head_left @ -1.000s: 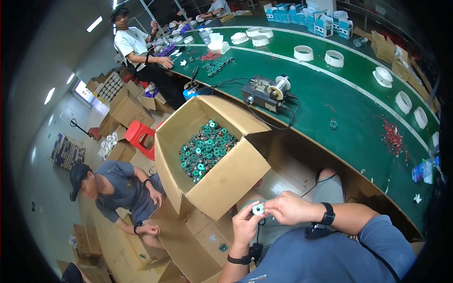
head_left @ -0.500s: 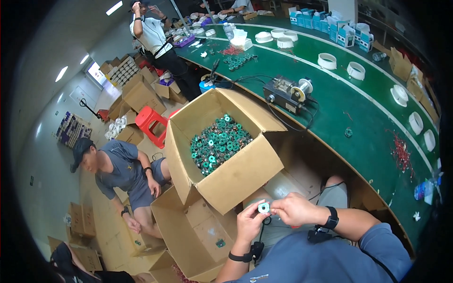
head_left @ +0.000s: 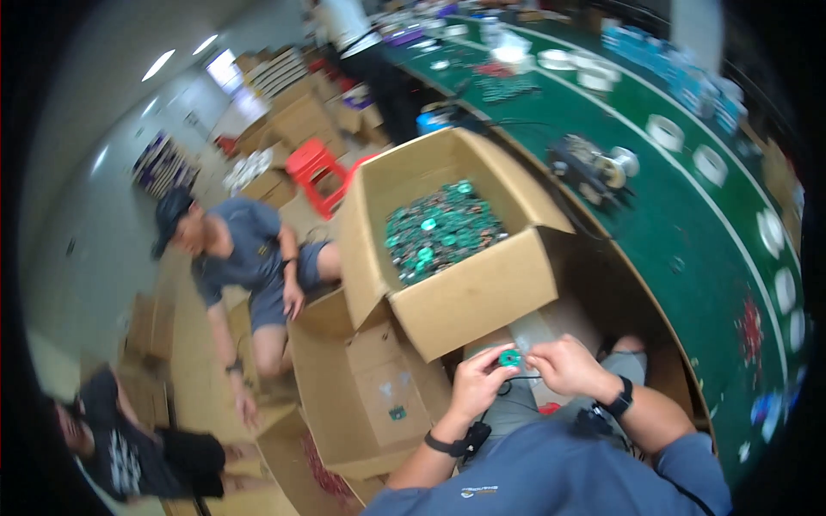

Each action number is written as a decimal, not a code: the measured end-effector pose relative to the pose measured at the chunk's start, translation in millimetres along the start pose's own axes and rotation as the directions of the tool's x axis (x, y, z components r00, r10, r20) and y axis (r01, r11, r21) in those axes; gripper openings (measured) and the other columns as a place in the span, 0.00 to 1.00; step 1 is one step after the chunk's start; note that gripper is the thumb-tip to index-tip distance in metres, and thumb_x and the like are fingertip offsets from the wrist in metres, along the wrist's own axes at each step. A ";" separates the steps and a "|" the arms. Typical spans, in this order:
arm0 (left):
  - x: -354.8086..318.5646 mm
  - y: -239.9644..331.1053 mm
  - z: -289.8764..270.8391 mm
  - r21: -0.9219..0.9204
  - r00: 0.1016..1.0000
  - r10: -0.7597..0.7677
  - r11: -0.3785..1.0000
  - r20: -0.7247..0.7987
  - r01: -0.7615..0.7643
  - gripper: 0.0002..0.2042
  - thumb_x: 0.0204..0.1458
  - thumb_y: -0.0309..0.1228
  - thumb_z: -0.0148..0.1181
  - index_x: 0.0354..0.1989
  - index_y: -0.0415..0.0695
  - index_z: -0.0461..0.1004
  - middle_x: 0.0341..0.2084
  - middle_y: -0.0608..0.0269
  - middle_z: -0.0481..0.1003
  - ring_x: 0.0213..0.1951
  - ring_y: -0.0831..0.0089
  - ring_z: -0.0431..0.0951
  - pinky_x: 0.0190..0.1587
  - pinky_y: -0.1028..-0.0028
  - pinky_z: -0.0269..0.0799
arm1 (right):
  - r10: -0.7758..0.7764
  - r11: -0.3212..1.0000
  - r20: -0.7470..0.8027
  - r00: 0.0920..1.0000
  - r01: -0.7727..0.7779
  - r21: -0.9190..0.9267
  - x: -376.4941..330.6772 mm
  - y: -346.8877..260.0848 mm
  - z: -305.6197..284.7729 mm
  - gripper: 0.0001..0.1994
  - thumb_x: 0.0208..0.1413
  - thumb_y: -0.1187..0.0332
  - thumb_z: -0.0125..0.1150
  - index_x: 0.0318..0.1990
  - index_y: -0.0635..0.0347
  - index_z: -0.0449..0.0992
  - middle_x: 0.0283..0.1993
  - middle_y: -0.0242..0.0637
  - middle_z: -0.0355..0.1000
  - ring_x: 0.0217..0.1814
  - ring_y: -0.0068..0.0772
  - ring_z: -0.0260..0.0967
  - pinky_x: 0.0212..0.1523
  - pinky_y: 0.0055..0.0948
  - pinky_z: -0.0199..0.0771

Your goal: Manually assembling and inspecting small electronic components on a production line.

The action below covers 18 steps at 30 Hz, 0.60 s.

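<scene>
My left hand (head_left: 478,383) pinches a small round green part (head_left: 510,358) with a dark hole in its middle. Close against its right side, my right hand (head_left: 564,368) has thumb and fingers pressed together; what they grip is blurred. Just beyond both hands stands an open cardboard box (head_left: 477,311), holding a heap of similar green round parts (head_left: 430,225) with some coppery bits among them. A lower open carton (head_left: 357,439) lies left of my hands, and one small green piece (head_left: 397,413) is on its bottom.
A green worktable (head_left: 641,219) curves along the right, bearing a black machine with a spool (head_left: 594,168), white rings (head_left: 664,133) and red wire scraps (head_left: 748,331). Left are a seated person (head_left: 245,249), another person (head_left: 129,439), and a red stool (head_left: 317,172).
My view has swung, shifting the scene rightward at the far side. The part in my left hand now shows green instead of a pale face. The seated person's arm reaches lower.
</scene>
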State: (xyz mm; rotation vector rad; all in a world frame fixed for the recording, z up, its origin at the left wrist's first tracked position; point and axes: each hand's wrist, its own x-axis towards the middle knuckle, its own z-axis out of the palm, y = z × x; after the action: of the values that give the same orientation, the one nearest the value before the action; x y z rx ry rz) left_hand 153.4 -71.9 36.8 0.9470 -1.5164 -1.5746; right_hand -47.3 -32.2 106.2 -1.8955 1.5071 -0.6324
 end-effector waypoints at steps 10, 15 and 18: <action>-9.7 -7.7 -5.7 -0.229 0.993 -0.108 0.969 -0.040 0.096 0.18 0.53 0.21 0.64 0.54 0.36 0.76 0.39 0.61 0.79 0.40 0.78 0.80 0.45 0.77 0.77 | 0.081 0.985 0.070 0.994 -0.091 0.149 10.3 -14.0 0.9 0.06 0.59 0.75 0.56 0.34 0.65 0.80 0.25 0.48 0.74 0.25 0.47 0.75 0.28 0.35 0.72; -11.9 -3.4 -12.8 -0.187 0.995 -0.066 0.981 -0.081 0.050 0.18 0.53 0.22 0.66 0.53 0.34 0.76 0.35 0.64 0.80 0.38 0.81 0.80 0.40 0.78 0.76 | -0.026 0.999 -0.012 1.000 0.025 -0.023 18.8 -12.3 18.3 0.05 0.59 0.76 0.55 0.31 0.65 0.76 0.23 0.48 0.71 0.22 0.47 0.72 0.26 0.36 0.70; -13.5 -1.8 -16.0 -0.262 0.996 -0.060 0.964 -0.068 0.041 0.18 0.52 0.20 0.66 0.52 0.33 0.76 0.36 0.62 0.80 0.38 0.79 0.81 0.42 0.78 0.77 | -0.004 1.000 0.082 0.997 0.004 0.000 24.8 -20.2 18.4 0.05 0.59 0.76 0.55 0.31 0.65 0.76 0.23 0.48 0.71 0.22 0.47 0.71 0.25 0.36 0.69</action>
State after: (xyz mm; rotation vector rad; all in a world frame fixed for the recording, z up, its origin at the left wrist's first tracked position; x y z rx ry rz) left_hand 173.8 -67.0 34.8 0.8893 -1.2061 -1.7056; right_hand -15.1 -50.0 107.8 -1.9021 1.4519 -0.5498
